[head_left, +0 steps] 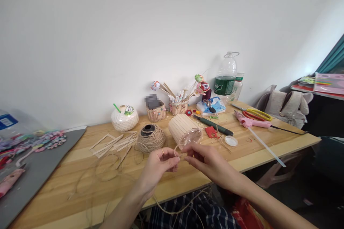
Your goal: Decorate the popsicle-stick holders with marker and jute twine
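Observation:
Both hands meet at the table's front, just before a cylinder of pale wooden sticks lying on its side. My left hand, with a ring on one finger, pinches a thin tan twine that loops up between the hands. My right hand has its fingers closed on the same twine. More twine hangs below the hands over the table edge and a plaid cloth. A ball of twine on a dark core stands left of the cylinder.
Loose sticks and a white coconut lie left. Behind are two stick-covered pots and a large bottle. To the right are a green tool, a white lid, scissors and a pink glue gun.

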Demonstrator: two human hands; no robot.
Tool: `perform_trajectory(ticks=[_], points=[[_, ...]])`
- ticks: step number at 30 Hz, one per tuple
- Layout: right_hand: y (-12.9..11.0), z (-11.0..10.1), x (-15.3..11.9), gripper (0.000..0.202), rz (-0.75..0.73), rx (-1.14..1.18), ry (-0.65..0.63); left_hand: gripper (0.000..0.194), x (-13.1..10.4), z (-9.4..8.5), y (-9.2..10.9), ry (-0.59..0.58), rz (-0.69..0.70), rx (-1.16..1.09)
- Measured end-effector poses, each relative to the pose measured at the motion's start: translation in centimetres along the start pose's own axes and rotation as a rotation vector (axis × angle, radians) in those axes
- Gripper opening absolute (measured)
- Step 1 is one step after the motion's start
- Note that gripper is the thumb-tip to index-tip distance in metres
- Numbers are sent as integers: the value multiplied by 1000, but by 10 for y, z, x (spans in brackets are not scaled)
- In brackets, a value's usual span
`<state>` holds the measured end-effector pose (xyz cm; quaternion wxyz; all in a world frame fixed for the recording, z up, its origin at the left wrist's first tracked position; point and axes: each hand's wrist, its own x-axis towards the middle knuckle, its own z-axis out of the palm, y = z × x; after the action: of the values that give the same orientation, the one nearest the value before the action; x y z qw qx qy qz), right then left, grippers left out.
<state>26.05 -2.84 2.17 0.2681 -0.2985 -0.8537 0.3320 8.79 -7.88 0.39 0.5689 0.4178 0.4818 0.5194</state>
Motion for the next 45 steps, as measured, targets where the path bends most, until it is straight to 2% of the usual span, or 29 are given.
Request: perform_trajectory(ticks=[8,13,16,19,21,23,25,29,32,35,37,40,45], points=[[-2,0,-2,13,-14,-85,35,25,-1,2,3,40,-7,48],[6,-6,-4,25,50,86,58,22,-1,-8,5,103,42,163],[11,-11,-5,32,180,327,-65,15,-1,-15,8,166,117,272],[10,-12,-8,40,288,556,-303,7,0,-14,8,193,178,359],[5,-9,-10,41,277,639,-405,6,0,-9,6,175,187,387],[0,-4,-12,40,235,642,-403,8,0,-4,2,131,185,389],[-1,2,-12,36,172,504,-280,9,-1,1,-1,80,181,371],[7,14,-11,28,-27,-35,64,11,-2,3,-6,52,158,328],[16,19,-10,21,-195,-375,191,13,-1,2,-8,66,131,297],[17,21,-11,23,-339,-665,253,16,-1,3,-8,76,110,277],[14,21,-11,22,-401,-755,249,16,0,6,-7,95,119,280],[8,22,-12,18,-454,-788,251,10,-1,10,-5,128,143,293],[4,23,-14,11,-443,-795,282,10,-4,9,-8,152,110,257]])
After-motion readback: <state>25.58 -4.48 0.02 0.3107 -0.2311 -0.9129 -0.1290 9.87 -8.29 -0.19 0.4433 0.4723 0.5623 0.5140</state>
